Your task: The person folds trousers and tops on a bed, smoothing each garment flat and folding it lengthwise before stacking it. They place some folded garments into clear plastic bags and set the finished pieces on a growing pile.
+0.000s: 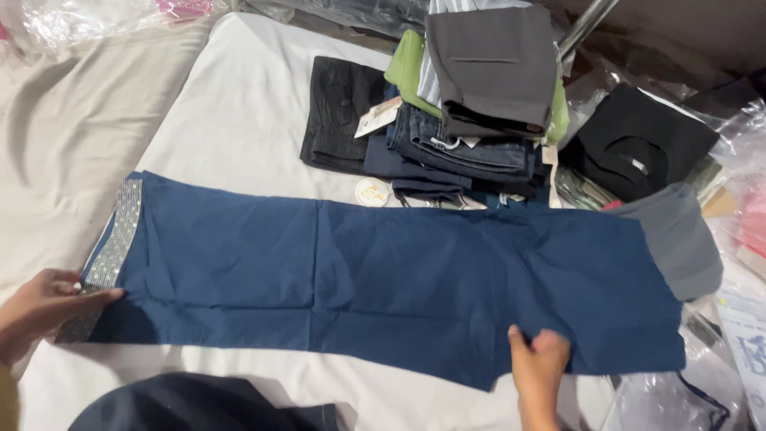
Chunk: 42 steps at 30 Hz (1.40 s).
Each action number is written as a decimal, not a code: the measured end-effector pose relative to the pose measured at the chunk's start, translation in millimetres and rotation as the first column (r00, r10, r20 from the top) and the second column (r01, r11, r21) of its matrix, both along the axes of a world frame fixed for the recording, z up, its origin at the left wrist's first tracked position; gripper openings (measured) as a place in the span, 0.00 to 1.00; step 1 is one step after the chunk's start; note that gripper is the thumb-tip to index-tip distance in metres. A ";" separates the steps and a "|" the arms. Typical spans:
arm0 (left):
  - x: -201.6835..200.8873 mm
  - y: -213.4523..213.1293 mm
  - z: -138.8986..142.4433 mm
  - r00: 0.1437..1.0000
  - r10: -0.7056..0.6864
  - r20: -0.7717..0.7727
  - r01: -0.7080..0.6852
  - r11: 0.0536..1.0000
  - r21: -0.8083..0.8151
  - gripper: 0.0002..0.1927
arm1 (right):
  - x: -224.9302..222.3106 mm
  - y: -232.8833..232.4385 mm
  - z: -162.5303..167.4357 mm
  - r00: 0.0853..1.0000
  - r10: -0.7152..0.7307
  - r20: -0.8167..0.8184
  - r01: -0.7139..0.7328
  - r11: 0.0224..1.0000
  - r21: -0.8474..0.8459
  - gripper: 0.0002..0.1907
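Head view, looking down on a white table (239,112). The blue trousers (383,279) lie flat across its middle, folded lengthwise so that 1 leg covers the other. Their long axis runs left to right, almost parallel to the near table edge, dipping slightly toward the right. The sequined hem band (116,243) marks the narrow end at the left; the wider end lies at the right, partly over a grey garment (682,239).

Your left hand (40,307) rests at the hem corner, fingers extended along the band and pressing it onto the table. Your right hand (538,359) sits at the near edge toward the wide end, thumb and fingers closed in a pinch on the cloth. Judged from this, 1 hand at each end keeps the fabric taut and smooth, which would explain how few wrinkles show between them.

Behind the trousers stands a stack (479,104) of folded clothes: grey on top, green and striped pieces beneath, denim lower down, with a paper tag (379,116) hanging out. A black folded piece (339,116) lies just left of the stack, and a round label (373,192) sits on the table just beyond the far edge of the trousers. A black garment (638,144) in clear plastic lies to the right. A dark cloth (199,403) shows at the near edge, close to you.
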State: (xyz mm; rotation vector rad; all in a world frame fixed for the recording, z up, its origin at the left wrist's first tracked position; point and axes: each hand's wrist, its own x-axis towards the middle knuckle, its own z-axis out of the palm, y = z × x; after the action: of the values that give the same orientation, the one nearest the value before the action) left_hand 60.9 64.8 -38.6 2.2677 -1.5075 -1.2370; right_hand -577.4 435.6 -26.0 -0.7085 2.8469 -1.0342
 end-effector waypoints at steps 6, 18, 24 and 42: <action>14.9 26.0 5.3 0.980 -0.197 -0.011 0.196 0.965 0.175 0.34 | 12.0 40.6 -14.5 0.578 -0.271 0.769 0.451 0.892 -0.025 0.25; -1.4 17.2 31.2 0.727 0.404 -0.556 -0.324 0.915 0.241 0.09 | -89.8 75.3 -9.3 0.205 -0.203 0.958 0.807 0.588 -0.048 0.35; 1.8 -4.5 16.7 0.669 0.416 -0.616 -0.355 0.907 0.226 0.10 | -162.3 97.6 17.0 0.328 -0.047 0.944 0.755 0.613 -0.232 0.22; -7.2 -6.3 6.0 0.367 0.564 -0.740 -0.522 0.783 0.338 0.22 | -218.5 69.4 80.0 0.424 0.009 0.906 0.887 0.199 -0.417 0.07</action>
State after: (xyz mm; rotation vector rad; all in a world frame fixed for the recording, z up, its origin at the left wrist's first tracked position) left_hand 53.6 58.6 -32.6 1.5193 -0.3099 -1.6943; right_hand -796.0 505.0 53.9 0.8305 1.3973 -2.3087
